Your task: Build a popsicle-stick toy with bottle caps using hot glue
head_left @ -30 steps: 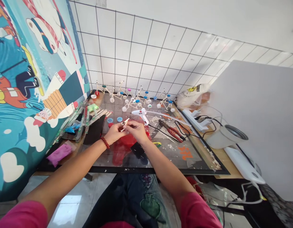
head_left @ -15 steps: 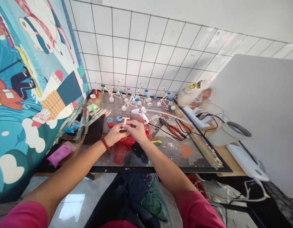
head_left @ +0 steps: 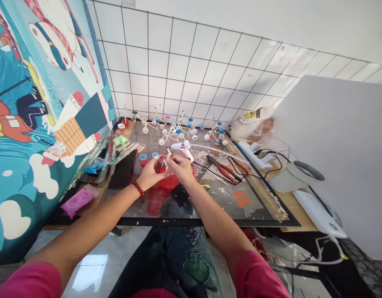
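Near the middle of the dark-framed table, my left hand [head_left: 150, 174] and my right hand [head_left: 181, 169] are close together, their fingers closed around a small structure of pale sticks [head_left: 164, 164]. One stick with a dark tip points up between them. Just behind my right hand lies a white glue gun [head_left: 185, 149]. Blue caps [head_left: 143, 157] and a red cap [head_left: 144, 163] are left of my fingers. Beneath my hands is something red [head_left: 168, 182], partly hidden.
Several stick models with bottle-cap wheels [head_left: 178, 131] stand along the back. Red-handled pliers [head_left: 225, 170] and black cable lie to the right. Packaged sticks [head_left: 106, 159] and a pink packet [head_left: 77, 201] are at left. A grey lamp [head_left: 294, 176] stands at far right.
The stick structure has been turned between my fingers, and its dark-tipped stick now points up. My right hand has shifted slightly to the right.
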`<state>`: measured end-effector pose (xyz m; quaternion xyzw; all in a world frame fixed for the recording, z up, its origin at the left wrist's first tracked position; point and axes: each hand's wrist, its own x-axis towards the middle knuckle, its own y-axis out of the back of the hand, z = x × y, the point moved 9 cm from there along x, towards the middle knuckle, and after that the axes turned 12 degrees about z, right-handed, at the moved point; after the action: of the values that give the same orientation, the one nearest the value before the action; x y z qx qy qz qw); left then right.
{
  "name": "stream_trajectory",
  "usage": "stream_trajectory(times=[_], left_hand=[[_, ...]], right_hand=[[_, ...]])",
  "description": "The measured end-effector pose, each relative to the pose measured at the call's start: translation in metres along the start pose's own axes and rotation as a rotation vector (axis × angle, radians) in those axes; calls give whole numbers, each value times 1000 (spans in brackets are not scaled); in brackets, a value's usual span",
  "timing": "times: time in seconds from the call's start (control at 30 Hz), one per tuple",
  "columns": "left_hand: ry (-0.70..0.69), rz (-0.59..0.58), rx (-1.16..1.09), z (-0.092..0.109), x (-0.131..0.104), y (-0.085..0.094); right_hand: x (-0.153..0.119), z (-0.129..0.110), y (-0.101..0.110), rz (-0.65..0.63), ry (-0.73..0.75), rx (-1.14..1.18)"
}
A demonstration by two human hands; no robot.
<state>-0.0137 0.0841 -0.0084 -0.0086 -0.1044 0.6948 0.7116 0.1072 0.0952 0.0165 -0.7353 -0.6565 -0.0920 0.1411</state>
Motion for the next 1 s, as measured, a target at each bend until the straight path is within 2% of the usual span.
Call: stream_trajectory(times=[0.23,0.43,0.7,0.87,1.0], left_hand=[[-170,4,210,11,-4,1],[-93,30,112,-2,3,7],[54,198,-13,-9,9,23],[56,237,-36,-9,10,27],[28,285,-28,-8,11,32]], right_hand=[[2,3,0,-19,101,-140],[11,8,11,40,146,-116],[12,13,9,20,128,-150],[14,12,11,24,103,-112],[18,21,20,78,10,-104]])
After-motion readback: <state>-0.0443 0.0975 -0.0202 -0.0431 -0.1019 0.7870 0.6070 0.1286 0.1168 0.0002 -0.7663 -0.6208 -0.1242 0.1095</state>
